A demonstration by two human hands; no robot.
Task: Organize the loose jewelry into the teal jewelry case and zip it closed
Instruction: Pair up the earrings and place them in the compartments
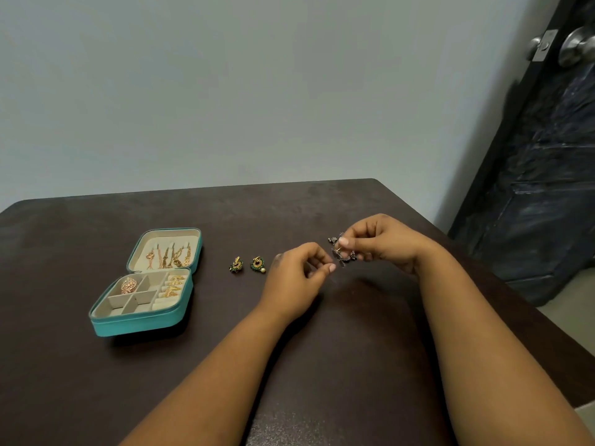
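Observation:
The teal jewelry case (141, 323) lies open at the table's left, its lid up with gold chains hanging inside. A pink-gold pendant (129, 284) and gold rings (173, 286) sit in its compartments. Two green-and-gold earrings (236, 264) (258, 264) lie on the table right of the case. My right hand (383, 243) pinches a dark silver earring (342, 252) above the table. My left hand (297, 275) is just left of it, thumb and forefinger pinched together at the earring's lower edge; whether they hold a small part I cannot tell.
The dark brown table (96, 381) ends at a pale wall behind. A dark door (547, 156) with a metal knob (576, 48) stands to the right, past the table's right edge.

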